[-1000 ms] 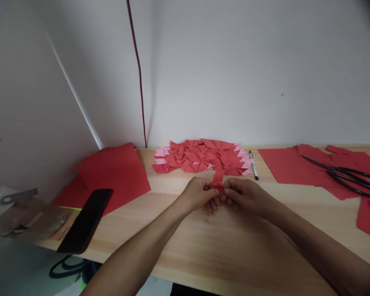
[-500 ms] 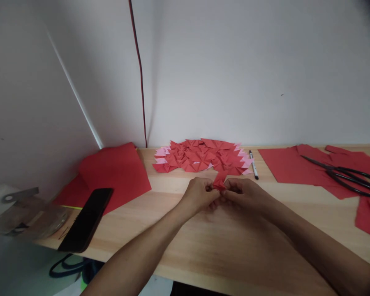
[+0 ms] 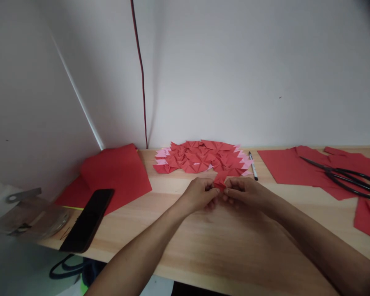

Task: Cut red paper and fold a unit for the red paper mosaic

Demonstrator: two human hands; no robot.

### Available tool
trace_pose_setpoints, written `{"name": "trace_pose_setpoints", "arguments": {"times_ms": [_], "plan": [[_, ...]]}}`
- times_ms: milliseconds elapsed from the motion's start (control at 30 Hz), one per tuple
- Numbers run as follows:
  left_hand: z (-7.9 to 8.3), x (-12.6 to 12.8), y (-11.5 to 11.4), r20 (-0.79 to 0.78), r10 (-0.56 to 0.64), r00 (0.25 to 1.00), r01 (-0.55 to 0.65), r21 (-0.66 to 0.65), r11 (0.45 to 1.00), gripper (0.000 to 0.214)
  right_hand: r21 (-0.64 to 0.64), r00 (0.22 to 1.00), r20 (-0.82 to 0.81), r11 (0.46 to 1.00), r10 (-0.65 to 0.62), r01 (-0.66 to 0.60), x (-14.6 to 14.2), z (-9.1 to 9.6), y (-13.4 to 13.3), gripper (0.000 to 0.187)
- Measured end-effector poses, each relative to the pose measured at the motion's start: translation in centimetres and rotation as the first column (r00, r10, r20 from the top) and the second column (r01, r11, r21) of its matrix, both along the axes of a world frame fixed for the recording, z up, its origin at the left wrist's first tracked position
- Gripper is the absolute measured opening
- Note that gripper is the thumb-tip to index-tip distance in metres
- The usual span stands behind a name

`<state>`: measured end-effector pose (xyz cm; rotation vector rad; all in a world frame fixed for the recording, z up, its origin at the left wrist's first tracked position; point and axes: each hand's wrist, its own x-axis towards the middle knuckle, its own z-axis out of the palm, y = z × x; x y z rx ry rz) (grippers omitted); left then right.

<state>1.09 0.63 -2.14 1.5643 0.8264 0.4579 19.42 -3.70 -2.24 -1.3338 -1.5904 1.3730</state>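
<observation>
Between both hands is a small folded piece of red paper (image 3: 220,181), held just above the wooden table. My left hand (image 3: 201,193) pinches its left side with thumb and fingers. On the opposite side, my right hand (image 3: 243,191) grips it in a closed pinch. The fingers cover the paper's lower edges, so its exact shape is partly hidden. Right behind it lies a wide pile of folded red paper pieces (image 3: 200,158), with pink folded pieces (image 3: 162,153) showing at its ends. A marker pen (image 3: 253,166) rests at the pile's right.
Black-handled scissors (image 3: 342,174) lie on red paper sheets (image 3: 283,168) at the right. To the left, a black phone (image 3: 88,220) overlaps more red sheets (image 3: 117,176), near a clear plastic container (image 3: 40,220). A wall (image 3: 222,82) with a hanging cable (image 3: 141,70) borders the wooden table (image 3: 135,224).
Both hands keep hold of the folded red paper, with small shifts of the fingers; its upper face looks slightly flatter. The camera view has moved a little.
</observation>
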Motion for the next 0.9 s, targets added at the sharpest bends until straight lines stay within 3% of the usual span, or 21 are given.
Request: {"name": "trace_pose_setpoints", "arguments": {"times_ms": [167, 467, 667, 900], "plan": [[0.2, 0.3, -0.4, -0.017, 0.018, 1.000, -0.018, 0.033, 0.999, 0.013, 0.038, 0.998, 0.046, 0.998, -0.053, 0.051, -0.4, -0.2, -0.1, 0.023], [1.1, -0.2, 0.5, 0.077, -0.084, 0.993, 0.102, -0.259, 0.961, 0.009, -0.061, 0.993, -0.023, 0.991, -0.119, 0.117, 0.1, 0.1, 0.2, 0.020], [0.8, 0.2, -0.2, 0.034, 0.035, 0.999, -0.033, -0.042, 0.999, 0.016, -0.047, 0.991, -0.027, 0.990, -0.132, 0.130, -0.2, 0.1, 0.1, 0.016], [0.8, 0.0, -0.1, 0.028, -0.001, 1.000, 0.003, -0.049, 0.999, 0.019, -0.104, 0.992, -0.095, 0.992, -0.078, 0.068, 0.0, -0.1, 0.2, 0.019]]}}
